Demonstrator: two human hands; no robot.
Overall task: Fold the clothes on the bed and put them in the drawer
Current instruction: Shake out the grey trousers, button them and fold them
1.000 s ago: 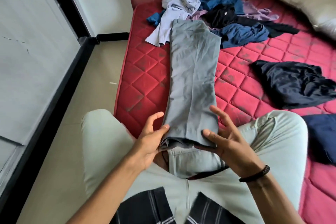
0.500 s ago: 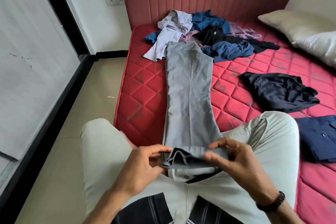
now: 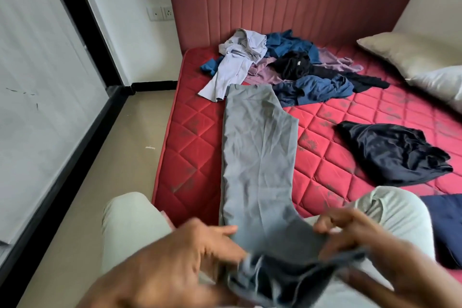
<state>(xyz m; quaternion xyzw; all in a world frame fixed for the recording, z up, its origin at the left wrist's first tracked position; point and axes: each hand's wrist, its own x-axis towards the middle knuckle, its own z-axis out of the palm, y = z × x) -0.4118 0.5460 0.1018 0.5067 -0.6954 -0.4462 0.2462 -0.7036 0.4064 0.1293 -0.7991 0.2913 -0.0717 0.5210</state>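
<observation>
Grey trousers [image 3: 257,157] are lying lengthwise on the red quilted mattress [image 3: 362,117], running straight away from both hands toward the headboard [image 3: 287,2]. Their near end is being lifted off the person's lap. The left hand [image 3: 190,255] is gripping the left edge of that near end, with the fingers curled around the fabric. The right hand [image 3: 355,235] is pinching the right edge, with the fingers bent over the cloth. Both hands are blurred, so finer finger placement cannot be told.

Beyond the far end of the trousers, well apart from the hands, a heap of unfolded clothes [image 3: 295,67] is resting near the headboard. A dark navy garment [image 3: 392,152] is lying crumpled ahead and to the right of the right hand. Just beside the right hand, past the knee, a dark blue garment [image 3: 445,227] is lying on the mattress. Pillows [image 3: 422,62] are resting far ahead on the right.
</observation>
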